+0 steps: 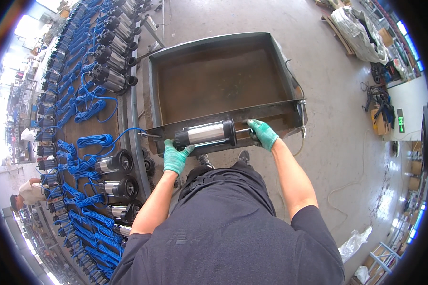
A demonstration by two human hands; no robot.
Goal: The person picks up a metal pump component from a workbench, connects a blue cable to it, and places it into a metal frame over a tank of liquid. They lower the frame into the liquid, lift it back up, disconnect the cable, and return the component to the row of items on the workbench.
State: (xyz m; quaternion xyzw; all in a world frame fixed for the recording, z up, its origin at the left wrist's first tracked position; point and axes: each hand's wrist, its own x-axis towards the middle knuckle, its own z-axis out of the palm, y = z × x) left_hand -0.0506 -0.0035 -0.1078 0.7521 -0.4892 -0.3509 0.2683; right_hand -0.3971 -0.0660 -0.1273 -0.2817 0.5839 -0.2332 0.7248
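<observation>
A submersible pump (pixel 207 133) with a silver cylindrical body and black ends lies sideways across the near side of a water-filled metal tank (pixel 151 90). My left hand (pixel 176 157), in a green glove, grips its black left end from below. Off the pump's right end, my gloved right hand (pixel 263 134) is closed around a small dark piece with a short metal rod pointing at the pump. The fingers partly hide that piece, so its kind is unclear. A blue cable (pixel 128 130) runs from near the pump's left end to the bench.
On the left, a long brown bench (pixel 102 128) carries rows of similar pumps (pixel 110 78) and coiled blue cables (pixel 91 110). A thin hose (pixel 302 137) hangs at the tank's right corner. Far left, a person (pixel 31 191) bends beside the racks. A white sack (pixel 356 35) stands far right.
</observation>
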